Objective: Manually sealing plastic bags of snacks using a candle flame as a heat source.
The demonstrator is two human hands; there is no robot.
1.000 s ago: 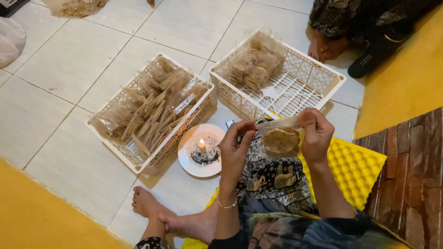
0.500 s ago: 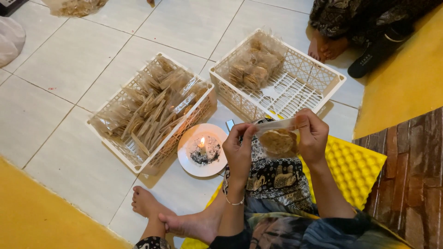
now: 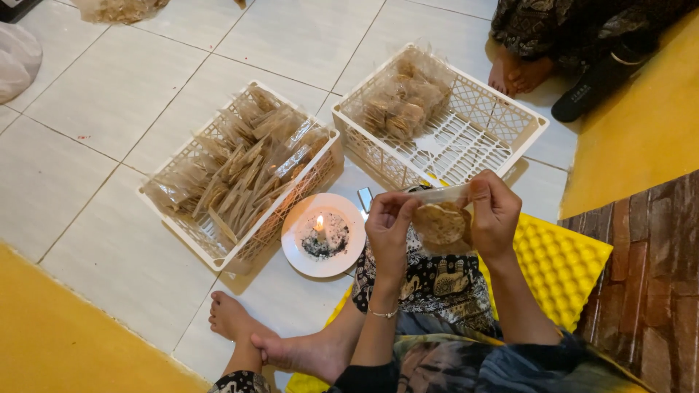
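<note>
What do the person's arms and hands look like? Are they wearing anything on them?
Both hands are bare, with no gloves or rings that I can make out. The left hand has a thin beaded bracelet around its wrist. The right hand has nothing on its wrist. Both forearms are uncovered, and dark sleeves with a mottled pattern begin near the elbows.

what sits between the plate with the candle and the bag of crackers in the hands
In the head view, the left hand lies between the white plate and the clear cracker bag. A small shiny object, too small to identify, lies on the floor just above that line.
</note>
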